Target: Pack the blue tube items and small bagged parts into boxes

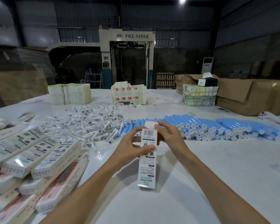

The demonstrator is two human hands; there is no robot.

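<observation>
Evidently much remains: the left hand [129,147] grips a long white box [147,159] above the table [217,175] middle, while the right hand [170,136] pinches its end flap [149,124]. Filled-looking boxes [39,159] pile at the left edge; many blue tubes [217,128] and bagged parts [87,125] lie beyond, unpacked.

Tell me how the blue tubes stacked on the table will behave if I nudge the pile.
The blue tubes are round and stacked loosely on the smooth white table, so they would probably roll and spread. They look like light, stiff plastic, so one likely lifts easily.
</observation>
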